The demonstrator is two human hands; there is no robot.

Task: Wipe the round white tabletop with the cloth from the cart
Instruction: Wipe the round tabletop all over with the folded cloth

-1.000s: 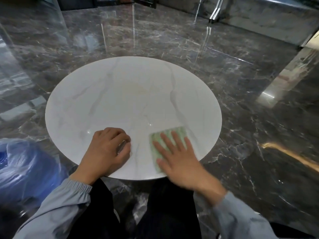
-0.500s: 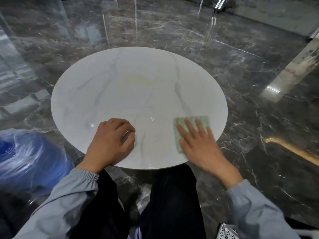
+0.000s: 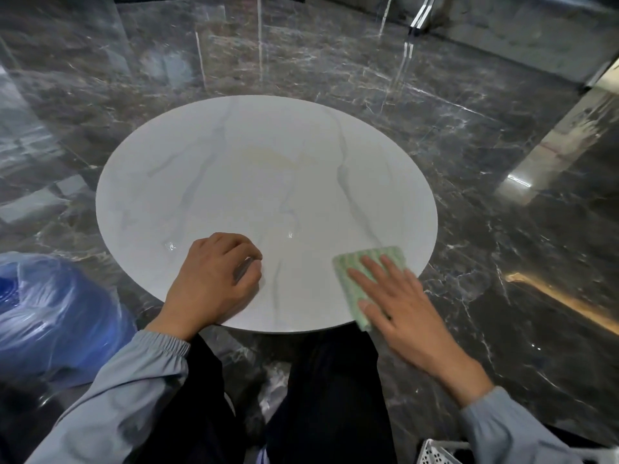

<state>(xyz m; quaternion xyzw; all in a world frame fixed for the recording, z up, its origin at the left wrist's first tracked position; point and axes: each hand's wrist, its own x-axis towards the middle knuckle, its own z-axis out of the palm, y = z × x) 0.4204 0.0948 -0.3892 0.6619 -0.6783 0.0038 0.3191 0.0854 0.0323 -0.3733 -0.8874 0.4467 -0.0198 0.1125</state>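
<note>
The cloth [image 3: 348,291] has slid sideways over the last second. It began just beside the left hand [image 3: 214,279] at the near rim of the tabletop [image 3: 268,182] and now lies well to that hand's right, at the near-right rim, with one corner hanging slightly past the rim. The right hand [image 3: 402,306] lies flat on it, fingers straight and spread, pressing it down, palm trailing off the rim toward the body. The left hand has kept its place throughout, resting on the top near the rim with its fingers curled under. A grey sliver shows between thumb and fingers, but I cannot tell whether it grips anything. The two hands are now well apart. That stroke probably covers the near strip between them, so the wipe looks to be in its early part. Everything beyond the fingertips is likely unwiped, including a faint yellowish patch far ahead of both hands. With the cloth at the rim, the next pass most likely has to turn forward or sweep back toward the left hand. A blue bag [image 3: 50,306] sits on the floor outside the left wrist.
</note>
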